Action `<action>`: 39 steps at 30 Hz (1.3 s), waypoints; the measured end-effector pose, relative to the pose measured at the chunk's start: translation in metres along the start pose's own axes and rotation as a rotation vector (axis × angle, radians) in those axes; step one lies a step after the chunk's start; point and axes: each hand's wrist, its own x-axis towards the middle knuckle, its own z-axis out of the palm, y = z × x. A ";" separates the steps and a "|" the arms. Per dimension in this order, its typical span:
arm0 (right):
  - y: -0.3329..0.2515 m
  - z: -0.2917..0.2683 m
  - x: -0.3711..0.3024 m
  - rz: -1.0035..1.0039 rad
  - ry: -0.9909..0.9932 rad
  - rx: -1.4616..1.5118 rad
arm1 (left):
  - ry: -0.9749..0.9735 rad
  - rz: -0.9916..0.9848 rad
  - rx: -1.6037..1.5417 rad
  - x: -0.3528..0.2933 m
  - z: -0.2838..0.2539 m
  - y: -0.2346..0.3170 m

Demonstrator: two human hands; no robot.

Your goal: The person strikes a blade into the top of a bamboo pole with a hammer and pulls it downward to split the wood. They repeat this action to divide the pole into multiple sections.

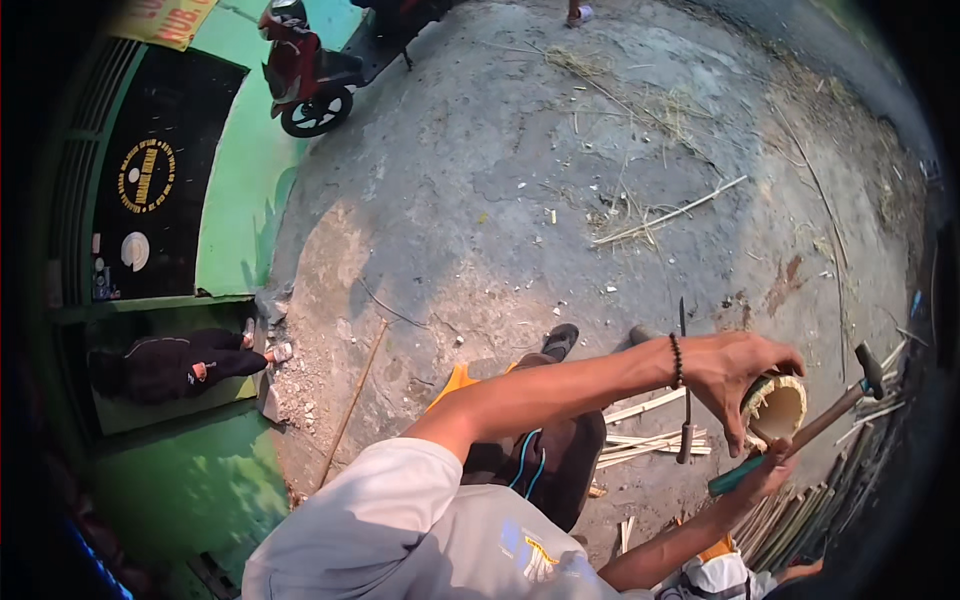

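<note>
My left hand, with a dark beaded bracelet at the wrist, is wrapped round the upper side of a short hollow bamboo section. The section's open end faces me, and its rim looks rough and fibrous. Just below it, my right hand is closed on a hammer with a wooden handle and a green grip. The metal head points up and to the right, past the bamboo. A knife with a thin dark blade lies left of my hands, partly hidden behind my left forearm.
Split bamboo strips lie on the ground beside the knife, and more bamboo pieces are at lower right. A co-worker's white clothing shows there. A person sits on a ledge at left. A red motorbike stands at upper left.
</note>
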 end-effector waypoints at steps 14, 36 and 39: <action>-0.045 0.043 -0.013 0.045 0.116 0.389 | 0.864 -0.842 0.129 -0.204 0.154 -0.130; 0.088 -0.023 -0.093 0.132 -0.061 -0.138 | 0.036 -1.017 0.995 -0.272 0.068 -0.202; 0.101 -0.031 -0.118 0.281 -0.097 -0.222 | -0.069 -1.074 1.028 -0.262 0.032 -0.195</action>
